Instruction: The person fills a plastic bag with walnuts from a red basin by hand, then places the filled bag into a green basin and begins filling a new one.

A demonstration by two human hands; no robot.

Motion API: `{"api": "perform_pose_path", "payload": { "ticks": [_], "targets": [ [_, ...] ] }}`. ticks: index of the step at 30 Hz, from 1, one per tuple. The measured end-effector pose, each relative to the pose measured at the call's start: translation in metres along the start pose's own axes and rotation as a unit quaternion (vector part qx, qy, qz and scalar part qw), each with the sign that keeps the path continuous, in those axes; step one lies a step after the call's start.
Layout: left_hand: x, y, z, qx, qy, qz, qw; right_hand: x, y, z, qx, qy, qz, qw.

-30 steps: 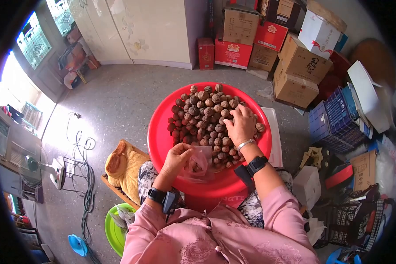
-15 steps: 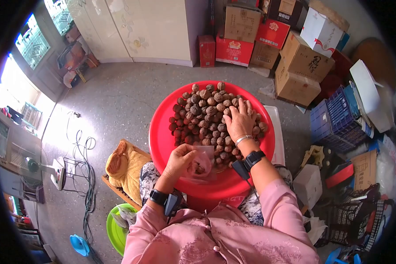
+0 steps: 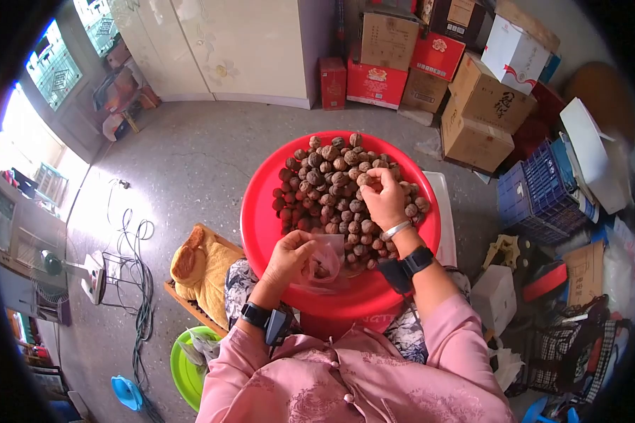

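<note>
Picking brown, wrinkled walnuts from the pile into the small clear plastic bag.

The walnuts lie heaped in the round red plastic basin on my lap; the bag, with a few nuts already inside, hangs at the basin's near edge. My right hand is curled on the heap, fingers closed around one walnut. My left hand pinches the bag's mouth open. I judge the step is mid-fill: next, the nut must travel to the bag's opening and drop in without spilling. Cardboard boxes stand beyond.
</note>
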State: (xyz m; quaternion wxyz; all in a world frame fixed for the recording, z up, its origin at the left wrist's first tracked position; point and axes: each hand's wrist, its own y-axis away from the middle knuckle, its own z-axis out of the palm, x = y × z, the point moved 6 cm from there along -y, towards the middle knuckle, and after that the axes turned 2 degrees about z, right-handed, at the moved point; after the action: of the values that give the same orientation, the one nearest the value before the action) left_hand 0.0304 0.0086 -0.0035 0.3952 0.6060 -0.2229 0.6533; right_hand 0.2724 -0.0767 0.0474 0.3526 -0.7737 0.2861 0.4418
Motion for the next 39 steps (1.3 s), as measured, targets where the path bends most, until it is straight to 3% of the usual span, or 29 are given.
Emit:
{"api": "perform_pose_path", "payload": {
  "ticks": [1,2,3,4,6,8,12,14,18,26,28,29,30,34,36,39],
  "targets": [
    [0.002,0.001,0.001,-0.003,0.003,-0.005,1.000,-0.003,0.002,-0.003,0.000,0.000,-0.001,1.000],
    [0.004,0.002,0.002,-0.005,0.006,-0.011,1.000,0.004,0.006,0.001,-0.067,-0.146,0.079,0.984],
    [0.006,0.003,0.003,-0.006,0.006,-0.011,1.000,0.004,0.012,0.006,-0.131,-0.288,0.157,0.935],
    [0.007,0.003,0.003,0.006,0.000,-0.018,1.000,0.001,0.015,0.003,-0.131,-0.288,0.157,0.935],
    [0.006,0.003,0.002,0.016,-0.007,-0.025,1.000,0.000,0.026,0.009,-0.186,-0.454,0.261,0.831],
    [0.005,0.002,0.000,0.016,-0.019,-0.008,1.000,-0.001,0.032,0.010,-0.196,-0.484,0.277,0.807],
    [0.018,0.007,0.003,0.031,-0.058,0.030,0.997,-0.009,0.046,0.014,-0.204,-0.394,0.267,0.856],
    [0.015,0.006,0.002,0.032,-0.046,0.012,0.998,-0.020,0.051,0.010,-0.188,-0.230,0.201,0.934],
    [0.015,0.007,0.004,0.040,-0.041,-0.017,0.998,-0.035,0.062,0.010,-0.156,-0.156,0.019,0.975],
    [0.016,0.006,0.004,0.035,-0.044,-0.009,0.998,-0.097,0.083,-0.009,-0.123,-0.064,-0.118,0.983],
    [0.015,0.006,0.004,0.037,-0.034,-0.013,0.999,-0.096,0.088,0.003,-0.199,0.001,-0.187,0.962],
    [0.014,0.007,0.004,0.041,-0.023,-0.017,0.999,-0.094,0.090,0.005,-0.189,0.010,-0.214,0.958],
    [0.014,0.006,0.004,0.040,-0.023,-0.017,0.999,-0.092,0.088,0.004,-0.189,0.010,-0.214,0.958],
    [0.014,0.005,0.004,0.037,-0.054,-0.005,0.998,-0.053,0.066,-0.008,-0.130,0.009,-0.061,0.990],
    [0.014,0.005,0.004,0.036,-0.061,-0.006,0.997,-0.044,0.062,-0.007,-0.153,0.045,-0.023,0.987],
    [0.017,0.006,0.004,0.040,-0.074,0.004,0.996,-0.024,0.083,0.013,-0.271,0.113,0.034,0.955]
  ]
}}
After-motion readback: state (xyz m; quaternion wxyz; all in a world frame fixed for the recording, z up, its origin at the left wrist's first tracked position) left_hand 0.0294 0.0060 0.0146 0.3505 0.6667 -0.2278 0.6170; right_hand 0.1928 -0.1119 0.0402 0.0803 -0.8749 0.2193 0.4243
